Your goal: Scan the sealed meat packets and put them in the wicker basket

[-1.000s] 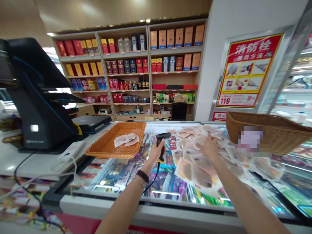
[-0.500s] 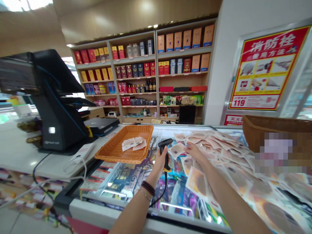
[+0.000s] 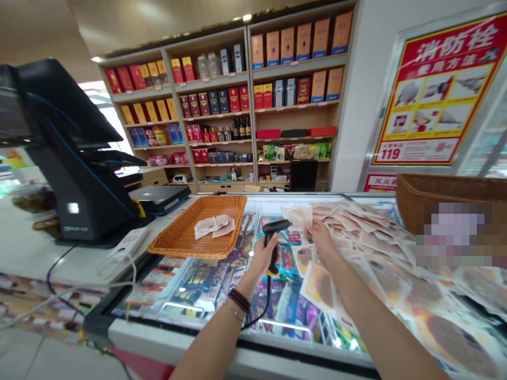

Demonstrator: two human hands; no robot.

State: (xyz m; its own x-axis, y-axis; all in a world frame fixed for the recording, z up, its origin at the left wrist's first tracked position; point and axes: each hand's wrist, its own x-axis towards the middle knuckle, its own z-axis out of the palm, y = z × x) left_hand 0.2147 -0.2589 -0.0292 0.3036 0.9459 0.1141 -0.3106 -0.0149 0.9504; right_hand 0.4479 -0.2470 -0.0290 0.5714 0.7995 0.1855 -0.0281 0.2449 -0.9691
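Note:
My left hand (image 3: 266, 254) is wrapped round the handle of a black barcode scanner (image 3: 276, 227), whose head points right. Between the fingers of my right hand (image 3: 320, 236) is the edge of a small translucent packet (image 3: 298, 217), held up just right of the scanner head. Under both hands lies the glass top of a freezer (image 3: 237, 311) with colourful packs inside. A heap of similar packets (image 3: 356, 219) covers the glass to the right. An orange wicker tray (image 3: 170, 240) at the left holds a few small packets (image 3: 214, 226).
A black register screen (image 3: 75, 158) and a flat dark device (image 3: 160, 199) stand at the left. A brown basket (image 3: 447, 187) sits at the right. The scanner's cable hangs towards the freezer's front edge. Shelves of boxes (image 3: 233, 100) stand behind.
The packet in my right hand is raised and turned more upright, further from the glass. The scanner has shifted slightly right in the view. The whole view has tilted a little.

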